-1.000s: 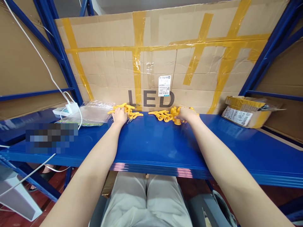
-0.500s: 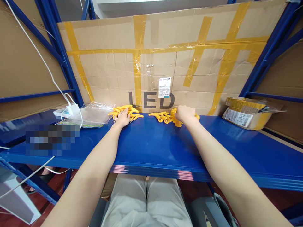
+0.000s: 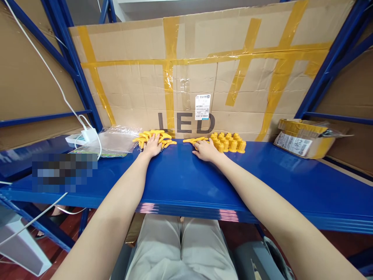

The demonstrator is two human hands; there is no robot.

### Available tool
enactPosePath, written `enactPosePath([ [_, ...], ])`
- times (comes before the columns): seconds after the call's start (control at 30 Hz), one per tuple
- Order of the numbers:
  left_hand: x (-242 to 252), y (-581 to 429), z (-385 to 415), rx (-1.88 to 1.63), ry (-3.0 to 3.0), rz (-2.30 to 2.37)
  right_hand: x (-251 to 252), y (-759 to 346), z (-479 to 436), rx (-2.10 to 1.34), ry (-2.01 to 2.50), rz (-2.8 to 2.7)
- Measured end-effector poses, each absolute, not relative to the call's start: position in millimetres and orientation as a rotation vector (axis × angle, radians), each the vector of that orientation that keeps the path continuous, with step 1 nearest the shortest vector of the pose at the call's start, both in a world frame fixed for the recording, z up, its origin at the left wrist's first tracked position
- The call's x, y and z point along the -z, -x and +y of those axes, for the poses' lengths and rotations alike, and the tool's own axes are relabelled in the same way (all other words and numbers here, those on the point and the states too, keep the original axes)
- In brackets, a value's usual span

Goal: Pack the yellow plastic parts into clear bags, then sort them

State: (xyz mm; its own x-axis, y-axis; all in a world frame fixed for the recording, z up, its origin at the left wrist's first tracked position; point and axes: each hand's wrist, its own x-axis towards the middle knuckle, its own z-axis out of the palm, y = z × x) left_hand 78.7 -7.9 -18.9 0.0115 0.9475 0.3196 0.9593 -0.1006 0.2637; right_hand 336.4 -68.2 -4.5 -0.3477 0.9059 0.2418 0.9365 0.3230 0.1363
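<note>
On the blue shelf (image 3: 180, 175), my left hand (image 3: 152, 147) rests with spread fingers on a pile of yellow banana-shaped pieces (image 3: 166, 137) with small chains at its edge. My right hand (image 3: 205, 150) lies palm down, fingers apart, over the near side of several yellow pieces with thin ends (image 3: 190, 140); their wider parts are hidden under it. Just right of that hand, several yellow cup-like pieces (image 3: 232, 144) stand upright in close rows.
A taped cardboard sheet (image 3: 140, 89) closes off the back. Clear plastic bags (image 3: 116, 140), a white plug (image 3: 89, 135) with cables and a blurred dark object (image 3: 64, 171) lie left. An open cardboard box (image 3: 305, 142) sits right, near the blue frame.
My right hand has moved left from the cup-like pieces to the thin-ended pieces, and its fingers have opened. The cup-like pieces now show in full rows. My left hand has barely moved.
</note>
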Motion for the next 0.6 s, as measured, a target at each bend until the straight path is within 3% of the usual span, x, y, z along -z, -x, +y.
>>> enactPosePath([
  [0.4,13,-84,-14,0.805,2.082,-2.017,7,-324,-71,0.416,1.844,-2.309],
  [0.6,1,-99,-24,0.911,2.197,-1.662,-3,-329,-75,0.573,1.737,-2.255],
])
